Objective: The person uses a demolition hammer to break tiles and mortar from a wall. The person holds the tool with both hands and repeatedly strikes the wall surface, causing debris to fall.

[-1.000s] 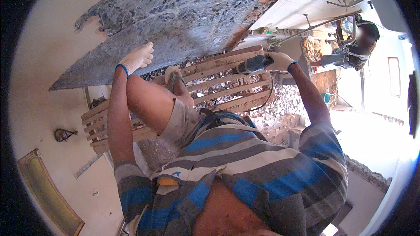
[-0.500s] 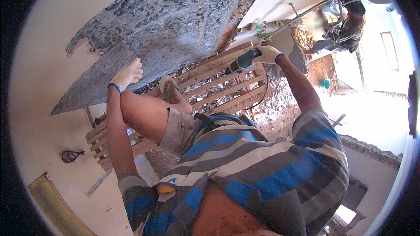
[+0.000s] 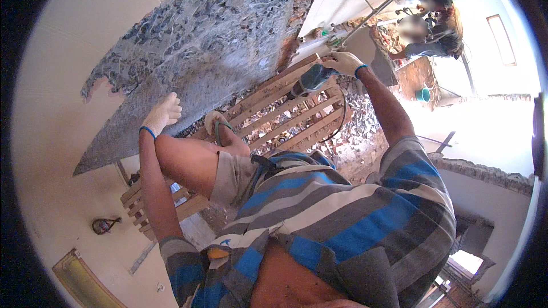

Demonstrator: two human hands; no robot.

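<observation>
My right hand, in a white work glove with a blue cuff, grips the back end of a corded power tool with a blue-green body. Its dark nose points left and down over the wooden slats; I cannot tell what bit it carries. A dark cable loops down beside the slats. My left hand, gloved the same way, is held out past my bent knee. Its fingers are loosely bent and a little apart, with nothing visible in them. Behind it is the grey, chipped wall surface.
My sandalled foot stands on the slatted wooden platform, with broken rubble below and beside it. Another person crouches at the upper right, near a teal bucket. A pipe runs along the far wall.
The whole view has shifted slightly. My right hand keeps its grip, and the power tool is turned a little. My left hand stays near the knee. The other person has changed posture.
</observation>
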